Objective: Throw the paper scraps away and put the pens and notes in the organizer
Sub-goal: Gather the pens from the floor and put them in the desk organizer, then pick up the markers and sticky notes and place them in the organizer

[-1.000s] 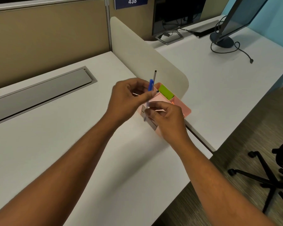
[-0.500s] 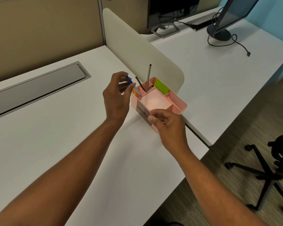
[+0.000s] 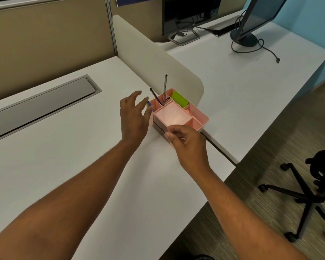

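Pink organizer [image 3: 199,119] sits on the white desk [image 3: 64,147], against the cream divider [image 3: 158,62]. Three dark pens [image 3: 164,90] stand tilted in its back-left compartment; green note [image 3: 179,99] in the back compartment. Left hand [image 3: 134,114] hovers just left of the organizer, fingers spread, released, grasping nothing. A small blue item [image 3: 148,104] shows behind its fingers, possibly a pen, mostly hidden. Right hand [image 3: 188,143], fingers curled, grips the organizer's near corner.
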